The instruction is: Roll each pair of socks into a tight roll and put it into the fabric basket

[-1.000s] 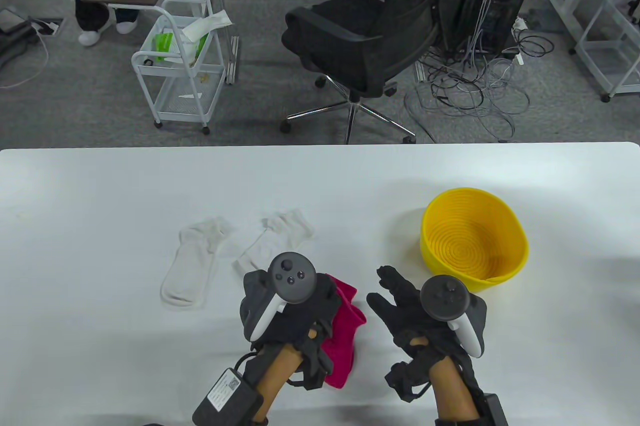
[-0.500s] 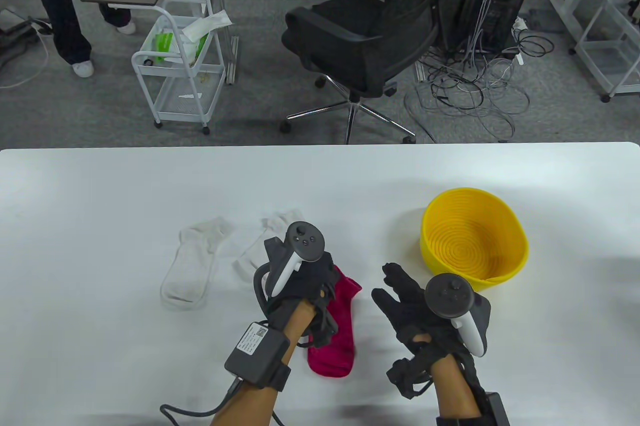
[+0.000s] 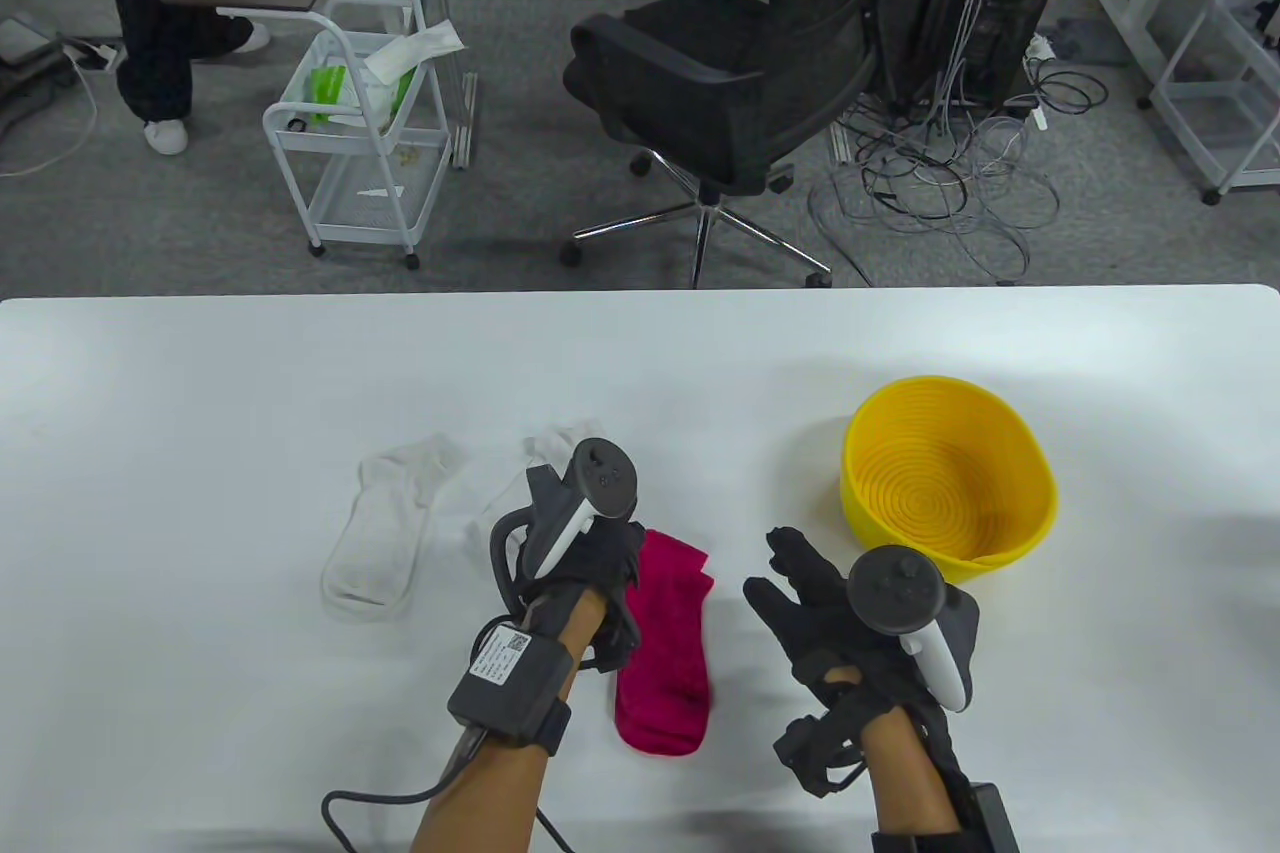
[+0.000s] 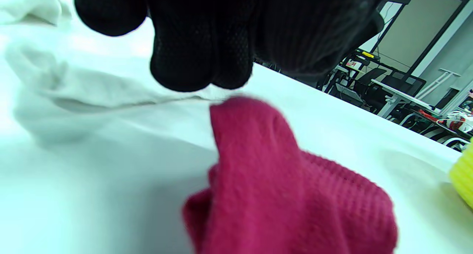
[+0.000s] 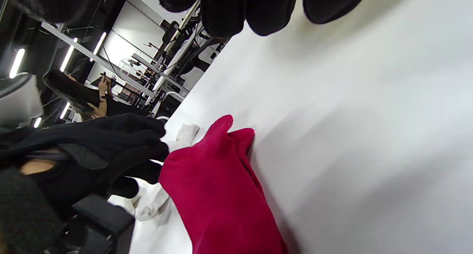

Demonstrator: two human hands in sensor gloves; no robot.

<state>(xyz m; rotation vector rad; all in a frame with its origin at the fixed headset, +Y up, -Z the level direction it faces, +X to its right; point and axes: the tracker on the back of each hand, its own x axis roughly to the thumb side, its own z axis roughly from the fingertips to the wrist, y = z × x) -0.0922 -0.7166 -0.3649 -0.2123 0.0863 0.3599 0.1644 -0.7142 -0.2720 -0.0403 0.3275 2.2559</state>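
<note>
A red sock point(image 3: 665, 658) lies lengthwise on the white table point(image 3: 200, 373), cuff pointing away from me; its cuff end shows two layers point(image 5: 229, 132). My left hand point(image 3: 603, 561) hovers at the cuff's left edge, and its fingers point(image 4: 199, 62) hang loosely just above the red fabric point(image 4: 288, 180) with nothing in them. My right hand point(image 3: 790, 578) floats to the right of the sock, fingers straight and empty. Two white socks point(image 3: 385, 518) point(image 3: 552, 448) lie to the left. The yellow basket point(image 3: 945, 493) stands empty on the right.
Beyond the table's far edge stand a black office chair point(image 3: 720, 83), a white wire cart point(image 3: 355, 123) and a tangle of cables point(image 3: 930, 173). A person's legs point(image 3: 160, 33) show at the top left.
My left hand moved away from me and drew the bunched red sock out flat along the table, then let go of it. The right hand barely shifted.
</note>
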